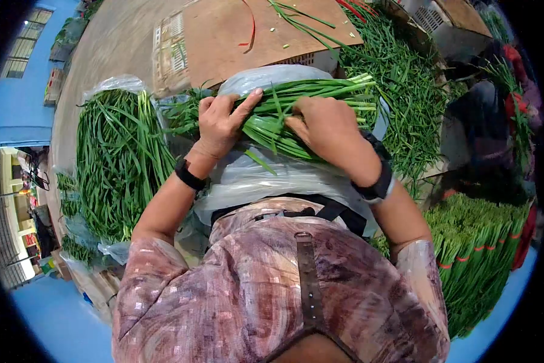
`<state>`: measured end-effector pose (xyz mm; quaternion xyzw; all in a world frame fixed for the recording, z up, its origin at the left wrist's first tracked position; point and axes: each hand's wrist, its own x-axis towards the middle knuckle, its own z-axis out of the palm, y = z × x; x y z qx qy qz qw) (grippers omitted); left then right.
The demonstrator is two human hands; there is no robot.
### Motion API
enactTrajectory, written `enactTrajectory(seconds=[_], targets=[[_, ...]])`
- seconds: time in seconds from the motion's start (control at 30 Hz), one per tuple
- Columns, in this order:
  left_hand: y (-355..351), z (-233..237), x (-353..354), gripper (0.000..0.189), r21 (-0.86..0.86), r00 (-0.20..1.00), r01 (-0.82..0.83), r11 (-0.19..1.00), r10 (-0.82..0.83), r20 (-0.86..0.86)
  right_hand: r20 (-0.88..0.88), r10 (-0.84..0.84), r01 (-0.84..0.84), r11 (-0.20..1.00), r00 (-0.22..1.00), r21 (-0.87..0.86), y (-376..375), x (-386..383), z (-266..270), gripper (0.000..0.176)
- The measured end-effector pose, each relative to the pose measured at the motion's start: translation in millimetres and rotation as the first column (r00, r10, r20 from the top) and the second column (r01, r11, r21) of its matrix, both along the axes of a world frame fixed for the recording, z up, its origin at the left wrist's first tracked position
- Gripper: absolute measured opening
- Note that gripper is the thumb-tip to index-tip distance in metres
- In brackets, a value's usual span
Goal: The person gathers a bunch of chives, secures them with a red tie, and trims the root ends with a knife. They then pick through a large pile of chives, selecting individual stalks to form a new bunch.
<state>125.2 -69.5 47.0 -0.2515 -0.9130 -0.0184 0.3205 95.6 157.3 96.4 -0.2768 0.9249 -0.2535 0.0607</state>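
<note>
A bunch of garlic chives (290, 97) lies crosswise over my lap on clear plastic sheeting (266, 175), its pale cut stems pointing right. My left hand (222, 121) grips the leafy left part, with the index finger stretched along the leaves. Around the middle of the bunch my right hand (329, 128) is closed, its fingers curled in and the thumb against the leaves. Some leaves at the near side stick out loosely below my hands. What exactly lies under the right fingers is hidden.
A brown board (223, 42) ahead bears a red strip (251, 27) and loose stalks. A large chive pile (117, 157) in plastic stands left. Loose greens (411, 97) heap on the right. Red-banded bundles (477, 260) stand lower right. Another person's sleeve (529, 97) shows at far right.
</note>
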Motion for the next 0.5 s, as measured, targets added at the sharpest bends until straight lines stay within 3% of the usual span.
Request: enactTrajectory(seconds=[0.1,0.2,0.27,0.33,0.37,0.43,0.47,0.5], targets=[[0.7,3.5,1.6,0.049,-0.038,1.0,-0.015,0.999,0.016,0.009,-0.089,-0.1,0.105,0.993,0.991,0.056,-24.1,-0.3,-6.2,0.029],[1.8,4.5,2.5,0.049,-0.032,0.999,-0.034,0.999,0.034,0.002,-0.15,-0.179,0.166,0.981,0.972,-0.096,-34.8,3.3,-21.4,0.023],[0.9,5.1,2.8,0.048,-0.04,0.999,-0.032,0.999,0.032,0.005,-0.199,-0.159,0.096,0.951,0.967,-0.294,-37.0,11.5,-23.2,0.015],[-0.3,4.0,3.7,0.048,-0.056,1.0,-0.03,0.998,0.03,0.007,-0.219,-0.137,-0.001,0.846,0.966,-0.534,-38.7,21.6,-16.8,0.012],[0.2,3.1,4.4,0.048,-0.05,0.999,-0.036,0.998,0.035,-0.004,-0.207,-0.088,-0.057,0.795,0.974,-0.604,-37.7,26.7,-6.9,0.01],[1.9,2.0,2.3,0.048,-0.037,0.999,-0.027,0.999,0.026,-0.027,0.025,0.167,-0.097,0.679,0.986,-0.728,-23.3,39.1,21.7,0.008],[2.2,5.9,3.4,0.049,-0.006,1.0,-0.007,1.0,0.007,0.018,0.124,0.298,-0.09,0.611,0.946,-0.786,-15.8,41.8,35.8,0.007],[-0.1,2.0,2.1,0.048,-0.01,1.0,-0.016,1.0,0.016,0.008,0.219,0.328,-0.033,0.618,0.919,-0.785,-0.4,38.7,46.9,0.007]])
